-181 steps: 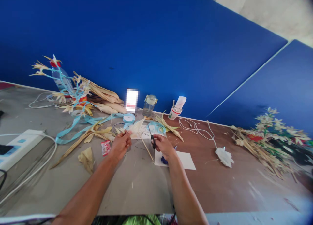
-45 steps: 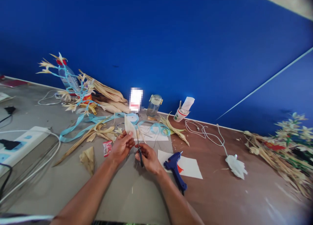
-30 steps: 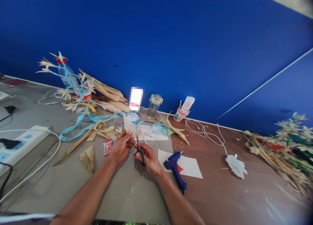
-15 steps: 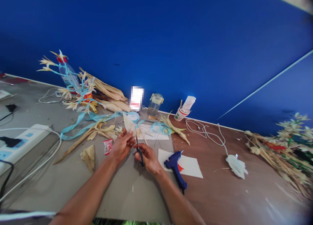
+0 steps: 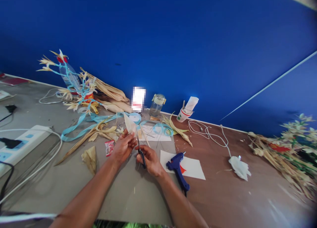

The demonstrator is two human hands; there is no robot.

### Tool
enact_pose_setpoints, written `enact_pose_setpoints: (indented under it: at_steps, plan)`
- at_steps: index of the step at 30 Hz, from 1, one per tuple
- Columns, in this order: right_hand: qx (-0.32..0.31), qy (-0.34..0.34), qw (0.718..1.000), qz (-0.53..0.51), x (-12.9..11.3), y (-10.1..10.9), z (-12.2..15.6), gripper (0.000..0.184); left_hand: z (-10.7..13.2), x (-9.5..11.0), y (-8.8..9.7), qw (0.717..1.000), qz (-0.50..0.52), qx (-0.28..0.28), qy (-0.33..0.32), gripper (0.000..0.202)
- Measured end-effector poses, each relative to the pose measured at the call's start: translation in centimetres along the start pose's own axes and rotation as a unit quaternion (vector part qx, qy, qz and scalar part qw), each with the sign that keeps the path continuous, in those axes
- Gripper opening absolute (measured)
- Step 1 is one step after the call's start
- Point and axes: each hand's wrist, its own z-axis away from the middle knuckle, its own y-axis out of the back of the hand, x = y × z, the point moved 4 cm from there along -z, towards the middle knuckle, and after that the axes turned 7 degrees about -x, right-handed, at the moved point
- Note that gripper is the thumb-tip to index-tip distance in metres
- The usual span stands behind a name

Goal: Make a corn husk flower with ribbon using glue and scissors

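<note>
Between the fingers of my left hand (image 5: 124, 146) is a pale piece of corn husk (image 5: 129, 123), its pointed end upward. My right hand (image 5: 150, 161) grips black-handled scissors (image 5: 141, 154), whose blades point up along the husk's right edge. Whether the blades touch the husk I cannot tell. To the left of my left hand lie a red and white packet (image 5: 109, 148) and a folded tan husk piece (image 5: 89, 158). A blue glue gun (image 5: 178, 172) rests on white paper (image 5: 194, 168) to the right of my right hand.
Light blue ribbon (image 5: 76, 130) and dry husks (image 5: 109, 91) lie behind my hands, near a lidded jar (image 5: 157, 106) and a cup (image 5: 184, 115). A blue-wrapped branch with husk flowers (image 5: 84, 89) stands at the left. A power strip (image 5: 37, 134) and cables (image 5: 60, 148) occupy the left side.
Both hands keep nearly the same place. The husk and the scissors show hardly any shift.
</note>
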Motion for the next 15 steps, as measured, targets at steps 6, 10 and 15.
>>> enact_pose_setpoints:
  at_steps: [6,10,15]
  plan:
    - [0.005,0.002,1.0,-0.009,0.07,0.04,-0.08,0.041,0.17,-0.19,-0.35,1.0,-0.012,-0.012,0.018,0.04]
    - [0.006,0.011,1.0,-0.002,0.11,0.05,-0.11,0.043,0.32,-0.1,-0.6,0.999,-0.015,-0.015,0.025,0.04]
    - [0.009,0.008,1.0,-0.004,0.38,0.06,-0.23,0.041,0.38,-0.14,-0.59,0.999,-0.024,-0.026,0.031,0.038]
